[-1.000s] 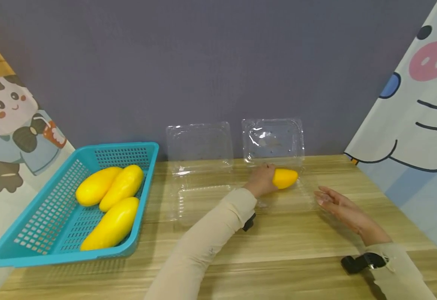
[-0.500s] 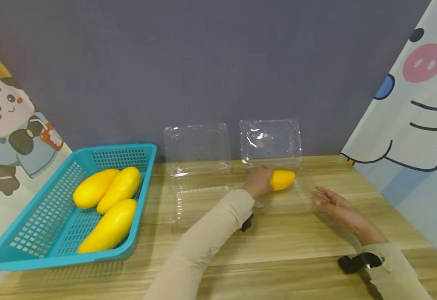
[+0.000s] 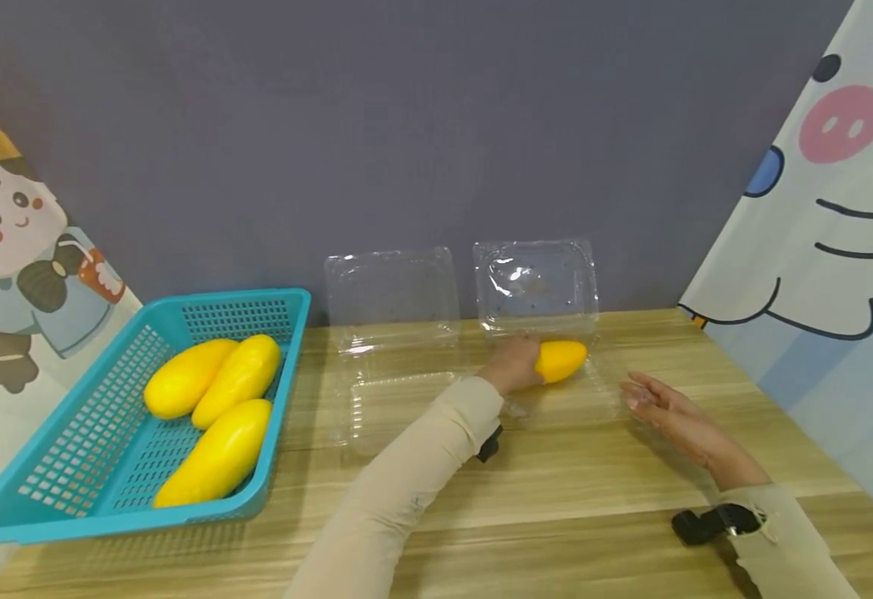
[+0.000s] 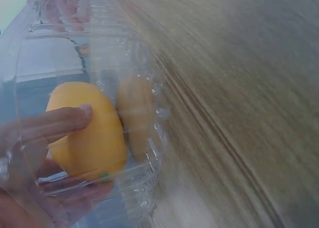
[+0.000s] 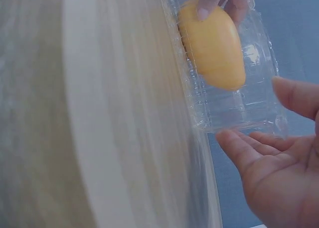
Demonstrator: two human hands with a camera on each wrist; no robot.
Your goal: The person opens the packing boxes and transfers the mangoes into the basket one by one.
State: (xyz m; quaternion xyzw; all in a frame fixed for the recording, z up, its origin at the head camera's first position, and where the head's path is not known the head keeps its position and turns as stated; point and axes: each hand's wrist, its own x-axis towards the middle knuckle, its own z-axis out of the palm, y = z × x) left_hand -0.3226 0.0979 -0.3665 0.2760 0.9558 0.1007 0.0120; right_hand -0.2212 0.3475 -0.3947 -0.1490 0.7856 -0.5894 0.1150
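Note:
My left hand [image 3: 514,363] grips a yellow mango [image 3: 560,361] low inside the right-hand clear plastic clamshell box [image 3: 601,403]. In the left wrist view, the thumb and fingers curl round the mango [image 4: 92,148], seen through the clear wall. The box's lid [image 3: 537,287] stands raised behind. At the box's right end, my right hand [image 3: 672,416] has its fingers extended. In the right wrist view, the fingertips [image 5: 229,138] are at the end wall and the thumb stands apart; firm contact is hard to judge.
A turquoise basket [image 3: 286,399] with three yellow mangoes [image 3: 219,453] stands at the left. Between it and my left hand is a second clear clamshell box [image 3: 354,408], lid up. A grey wall [image 3: 406,125] rises behind the wooden table [image 3: 556,491].
The whole view has shifted slightly. My left hand still grips the mango inside the box, and my right hand stays at the box's right end.

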